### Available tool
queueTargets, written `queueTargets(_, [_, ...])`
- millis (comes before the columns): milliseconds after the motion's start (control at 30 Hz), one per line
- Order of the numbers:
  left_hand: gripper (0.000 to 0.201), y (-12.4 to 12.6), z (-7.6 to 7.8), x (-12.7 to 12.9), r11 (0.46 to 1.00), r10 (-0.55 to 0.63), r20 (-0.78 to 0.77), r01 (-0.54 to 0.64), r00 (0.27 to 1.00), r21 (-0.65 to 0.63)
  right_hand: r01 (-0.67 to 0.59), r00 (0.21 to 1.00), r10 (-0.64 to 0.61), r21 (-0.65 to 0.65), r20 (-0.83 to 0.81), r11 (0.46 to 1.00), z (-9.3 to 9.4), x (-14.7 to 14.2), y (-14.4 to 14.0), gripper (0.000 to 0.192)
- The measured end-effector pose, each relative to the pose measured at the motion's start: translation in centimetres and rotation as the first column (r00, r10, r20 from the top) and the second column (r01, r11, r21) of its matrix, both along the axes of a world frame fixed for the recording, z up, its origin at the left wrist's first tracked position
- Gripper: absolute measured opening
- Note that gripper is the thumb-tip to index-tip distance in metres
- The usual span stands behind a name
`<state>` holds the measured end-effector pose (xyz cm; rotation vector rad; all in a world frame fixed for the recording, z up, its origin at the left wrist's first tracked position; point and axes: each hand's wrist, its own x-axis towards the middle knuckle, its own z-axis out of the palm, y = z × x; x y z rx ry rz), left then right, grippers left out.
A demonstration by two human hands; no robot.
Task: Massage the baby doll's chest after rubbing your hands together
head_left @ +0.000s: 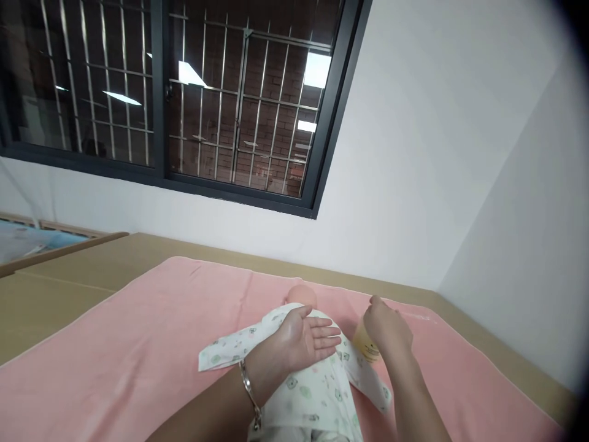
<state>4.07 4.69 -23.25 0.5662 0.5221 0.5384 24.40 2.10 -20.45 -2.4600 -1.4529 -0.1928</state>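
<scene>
Head view: A person's left hand (306,341) lies flat and spread, palm up, on the chest of a baby doll (304,368) dressed in a white printed sleepsuit, while the right hand (389,328) is curled round a small yellow bottle (365,345) just beside the doll's shoulder. A silver bracelet (250,388) circles the left wrist. The doll lies on its back on a pink towel (138,344) spread over a tan bed (69,276), its head (301,296) pointing away from the camera toward the white wall (414,153) and its legs running off the bottom edge, so its long axis runs near to far, roughly in line with the person's forearms. One empty sleeve (230,347) trails out to the left.

The bottle is tipped, its lower end slanting down and left toward the open palm, its top hidden inside the right fist; whether a cap is on cannot be told. The step in hand looks like dispensing something from the bottle into the waiting left palm. The next move would seem to call for bringing the bottle's mouth over the cupped palm and squeezing gently, with the palm kept level so nothing runs onto the sleepsuit. A barred window (184,98) fills the wall above.
</scene>
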Motion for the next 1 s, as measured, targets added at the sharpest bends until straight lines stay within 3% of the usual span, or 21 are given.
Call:
queueTargets(333, [0.055, -1.0, 1.6, -2.9, 0.999, 0.029, 0.020, -0.028, 0.999, -0.042, -0.030, 0.991, 0.045, 0.116, -0.129, 0.993, -2.2, -0.3, 0.5, 0.048])
queueTargets(467, [0.056, -2.2, 2.4, -3.5, 0.999, -0.001, 0.091, 0.004, 0.996, -0.035, -0.162, 0.964, 0.212, 0.271, -0.164, 0.949, -1.5, -3.5, -1.1, 0.049])
queueTargets(533, [0.055, -3.2, 3.1, -3.5, 0.999, 0.010, 0.087, -0.007, 0.996, -0.034, -0.308, 0.911, 0.384, 0.372, -0.151, 0.876, -1.2, -5.6, -2.5, 0.048])
queueTargets(600, [0.055, -4.4, 4.0, -3.4, 0.999, 0.044, 0.060, -0.042, 0.997, -0.028, -0.476, 0.830, 0.553, 0.429, -0.069, 0.768, -1.0, -7.7, -4.1, 0.049])
queueTargets(700, [0.058, -5.8, 5.6, -3.4, 0.997, 0.043, 0.088, -0.049, 0.995, 0.064, -0.676, 0.711, 0.697, 0.368, 0.095, 0.639, -0.9, -10.0, -6.0, 0.054])
queueTargets(800, [0.066, -6.6, 7.2, -4.1, 0.983, 0.030, 0.058, -0.040, 0.998, 0.179, -0.799, 0.592, 0.777, 0.275, 0.214, 0.534, -0.9, -11.6, -7.5, 0.065])
queueTargets(867, [0.070, -6.6, 7.8, -4.7, 0.971, 0.090, -0.033, -0.080, 0.995, 0.227, -0.855, 0.513, 0.811, 0.254, 0.282, 0.453, -1.0, -12.7, -8.2, 0.075])
queueTargets(933, [0.072, -6.6, 7.6, -5.2, 0.949, 0.160, -0.094, -0.127, 0.983, 0.288, -0.892, 0.444, 0.816, 0.273, 0.372, 0.360, -1.4, -14.0, -8.9, 0.081])
queueTargets(1000, [0.073, -6.8, 6.2, -5.3, 0.911, 0.183, -0.107, -0.128, 0.977, 0.391, -0.900, 0.423, 0.785, 0.312, 0.453, 0.304, -1.8, -15.0, -9.5, 0.080])
